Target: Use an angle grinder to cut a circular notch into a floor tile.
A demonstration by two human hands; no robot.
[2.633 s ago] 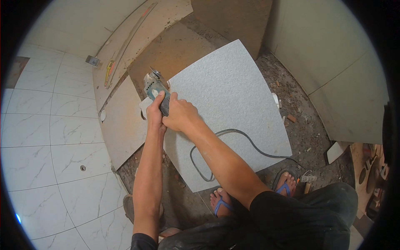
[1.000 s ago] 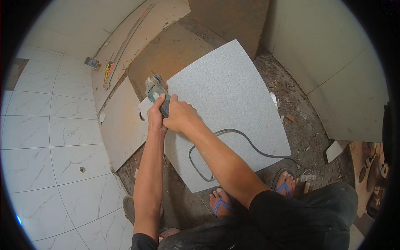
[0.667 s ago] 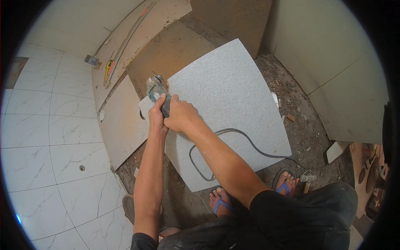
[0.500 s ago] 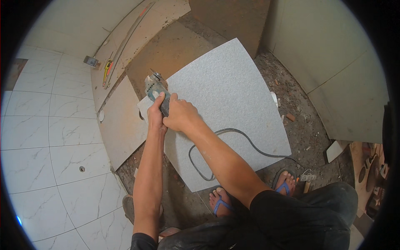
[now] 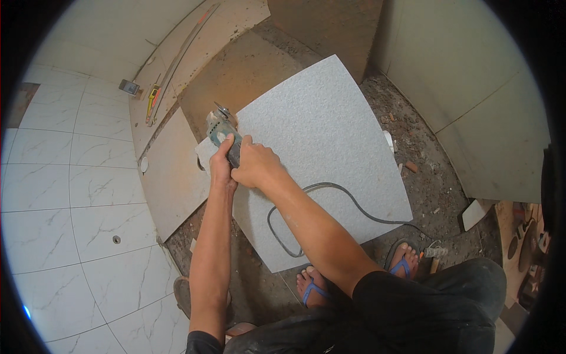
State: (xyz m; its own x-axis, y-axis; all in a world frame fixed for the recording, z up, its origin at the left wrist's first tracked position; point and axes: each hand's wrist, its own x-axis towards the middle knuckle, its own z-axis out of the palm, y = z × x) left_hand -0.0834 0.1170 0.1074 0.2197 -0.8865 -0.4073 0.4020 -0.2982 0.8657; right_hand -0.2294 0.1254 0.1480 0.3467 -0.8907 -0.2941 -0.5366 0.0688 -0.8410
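An angle grinder (image 5: 221, 131) with a green body and dark grip is held at the left edge of a large speckled light-grey tile (image 5: 330, 135). My left hand (image 5: 221, 164) grips it from the near left, thumb along the body. Wrapped over the dark grip from the right is my right hand (image 5: 259, 164). The grinder's disc (image 5: 223, 110) points away from me, by the tile's edge; whether it touches the tile I cannot tell. A black power cord (image 5: 336, 184) loops over the tile under my right forearm and runs off to the right.
White marbled floor tiles (image 5: 41, 183) cover the left, with a round drain (image 5: 116, 239). A tape measure (image 5: 152, 95) and a long metal straightedge (image 5: 180, 56) lie at the upper left near a grey device (image 5: 128, 87). Rubble (image 5: 421, 159) lies on the right, beside a wall (image 5: 460, 88).
The grinder's head has shifted very slightly down toward me, with both hands keeping their hold. The tile and cord look the same.
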